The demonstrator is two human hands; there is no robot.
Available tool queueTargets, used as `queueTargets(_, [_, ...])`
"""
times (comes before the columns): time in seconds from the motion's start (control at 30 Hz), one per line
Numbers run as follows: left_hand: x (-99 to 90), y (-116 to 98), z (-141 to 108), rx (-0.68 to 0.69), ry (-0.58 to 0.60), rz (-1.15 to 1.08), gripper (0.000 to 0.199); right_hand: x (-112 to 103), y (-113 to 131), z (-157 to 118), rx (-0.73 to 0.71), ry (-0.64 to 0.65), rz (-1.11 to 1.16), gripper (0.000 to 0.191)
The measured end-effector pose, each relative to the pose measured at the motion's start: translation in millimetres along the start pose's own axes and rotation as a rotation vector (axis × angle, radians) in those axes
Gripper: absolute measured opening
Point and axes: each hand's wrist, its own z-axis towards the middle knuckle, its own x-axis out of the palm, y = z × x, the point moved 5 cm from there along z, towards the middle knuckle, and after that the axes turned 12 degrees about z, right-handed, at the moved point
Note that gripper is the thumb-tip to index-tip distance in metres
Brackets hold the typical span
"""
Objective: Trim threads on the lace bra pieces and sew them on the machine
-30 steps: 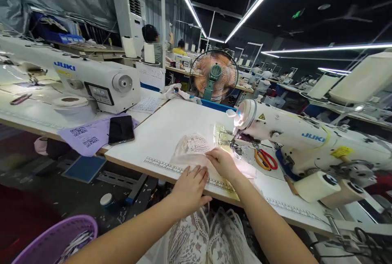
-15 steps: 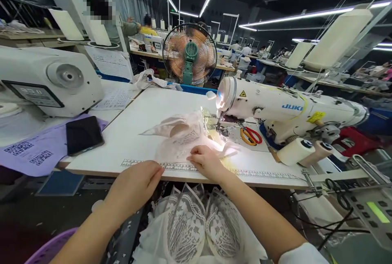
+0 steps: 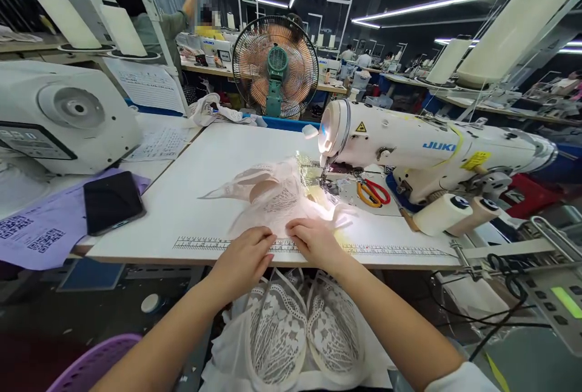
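Note:
A pale pink lace bra [image 3: 284, 195] lies on the white sewing table [image 3: 182, 198], with its right part beside the lit needle area of the sewing machine [image 3: 391, 137]. My right hand [image 3: 318, 243] pinches the bra's near edge, fingers together. Close to it on the left, my left hand [image 3: 245, 259] has its thumb and fingers closed at the same edge; the fingertips are partly hidden. Both hands rest over the printed ruler [image 3: 391, 250] along the table's front. Below the table edge, white lace bras [image 3: 277, 337] are piled in front of me.
Red and yellow scissors [image 3: 373, 192] lie by the machine, near thread cones [image 3: 441, 215]. At left are a black phone [image 3: 113, 203], a purple sheet [image 3: 36, 234] and another machine [image 3: 68, 116]. A fan [image 3: 276, 65] stands behind the table; a purple basket [image 3: 97, 362] is below left. A person [image 3: 159, 22] works beyond.
My left hand has moved right and forward from the ruler to the bra's near edge, next to my right hand. The right hand stays at the bra. The person behind has raised an arm.

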Motion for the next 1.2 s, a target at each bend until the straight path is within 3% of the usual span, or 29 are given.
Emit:
queueTargets(0.43, [-1.5,-2,2,0.094,0.020,0.031,0.034,-5,5,-3,0.026,-0.048,0.018,0.014])
queueTargets(0.77, [-3.7,-9,6,0.165,0.142,0.200,0.035,-7,14,-4,-0.092,-0.081,-0.034,0.018])
queueTargets(1.0, [-4.1,-11,5,0.181,0.232,0.290,0.050,-2,19,-4,-0.164,0.028,-0.101,0.023])
queueTargets(1.2, [-1.8,-10,2,0.186,0.237,0.263,0.051,4,21,-2,-0.147,0.172,-0.201,0.022])
